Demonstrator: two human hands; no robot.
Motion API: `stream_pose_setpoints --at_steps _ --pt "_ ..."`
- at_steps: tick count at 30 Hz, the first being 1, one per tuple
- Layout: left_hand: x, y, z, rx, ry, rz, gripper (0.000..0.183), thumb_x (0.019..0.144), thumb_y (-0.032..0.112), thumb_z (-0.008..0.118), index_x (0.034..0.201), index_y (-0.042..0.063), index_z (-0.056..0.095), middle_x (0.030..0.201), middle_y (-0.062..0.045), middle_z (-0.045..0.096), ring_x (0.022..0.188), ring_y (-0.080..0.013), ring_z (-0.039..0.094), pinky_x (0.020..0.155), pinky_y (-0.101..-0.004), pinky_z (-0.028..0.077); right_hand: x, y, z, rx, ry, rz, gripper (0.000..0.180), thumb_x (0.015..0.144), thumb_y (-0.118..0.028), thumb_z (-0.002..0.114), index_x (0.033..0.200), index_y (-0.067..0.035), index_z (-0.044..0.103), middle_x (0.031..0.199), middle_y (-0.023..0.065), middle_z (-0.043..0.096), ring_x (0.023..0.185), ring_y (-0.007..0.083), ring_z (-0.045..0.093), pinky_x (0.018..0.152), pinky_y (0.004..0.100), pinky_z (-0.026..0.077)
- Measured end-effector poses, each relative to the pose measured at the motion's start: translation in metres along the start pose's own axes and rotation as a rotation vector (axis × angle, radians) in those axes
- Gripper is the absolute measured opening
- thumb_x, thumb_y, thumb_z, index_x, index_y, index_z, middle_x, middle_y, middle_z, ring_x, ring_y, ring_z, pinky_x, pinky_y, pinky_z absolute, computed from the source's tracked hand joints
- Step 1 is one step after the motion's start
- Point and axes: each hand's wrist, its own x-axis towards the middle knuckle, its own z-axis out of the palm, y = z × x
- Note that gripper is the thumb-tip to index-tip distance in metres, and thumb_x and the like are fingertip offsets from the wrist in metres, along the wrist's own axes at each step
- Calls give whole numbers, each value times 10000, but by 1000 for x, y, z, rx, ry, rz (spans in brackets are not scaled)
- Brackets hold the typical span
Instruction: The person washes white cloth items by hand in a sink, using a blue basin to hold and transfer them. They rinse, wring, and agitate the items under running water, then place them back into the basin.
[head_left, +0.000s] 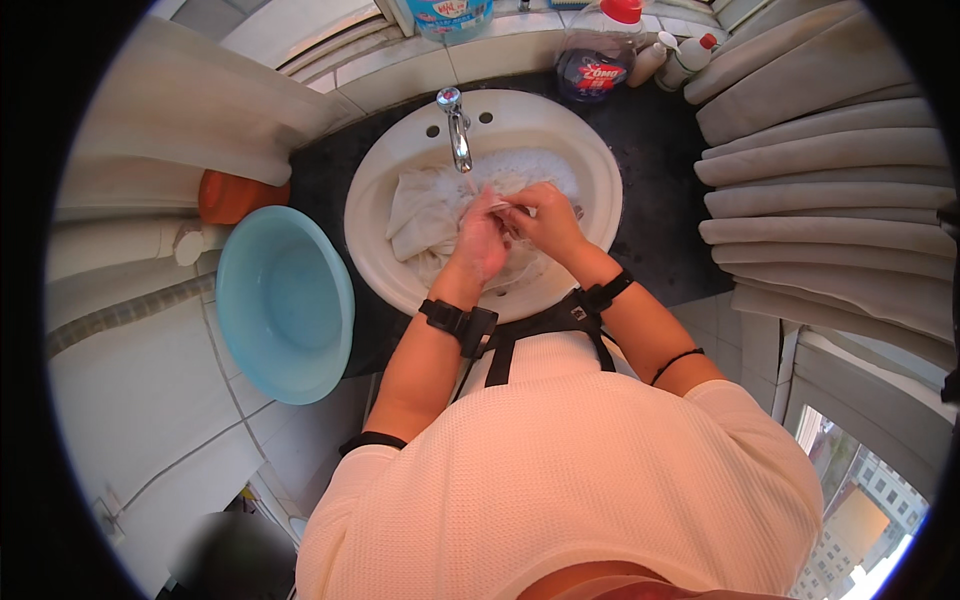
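An oval ceramic washbasin holds soaked white cloth and foamy water. Water runs from the chrome faucet beside my fingertips. My left hand is over the middle of the basin, palm partly turned up. Just right of it, my right hand has its fingers bent and meets the left fingers. A small pale thing shows between the fingers of both hands; it is too small to tell what it is or which hand grips it.
A blue plastic tub stands left of the basin, near an orange container. Behind right are an OMO detergent bottle, a pump bottle and a red-capped bottle. A grey curtain hangs at the right.
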Motion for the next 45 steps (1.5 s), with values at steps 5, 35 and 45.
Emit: stream_pose_setpoints --at_steps 5,35,45 --pt "-10 0 13 569 95 172 425 996 513 674 1032 94 734 978 27 693 841 -78 561 750 -272 404 -2 -12 -32 672 -165 662 210 868 -215 779 878 -5 780 730 28 676 647 129 600 591 258 435" --pt "-95 89 19 786 359 669 633 996 42 634 1563 131 367 976 -162 717 885 -235 698 802 -375 568 7 -20 -70 603 390 354 216 911 -27 653 1105 -75 572 824 13 632 724 62 570 586 223 426" --pt "-16 -17 -103 1707 85 771 590 999 -2 488 1543 96 283 1262 -262 630 1160 -461 623 1020 -477 494 -16 69 72 -734 -601 19 634 1038 -390 475 1622 -185 340 1611 121 413 1544 348 286 1197 667 209"
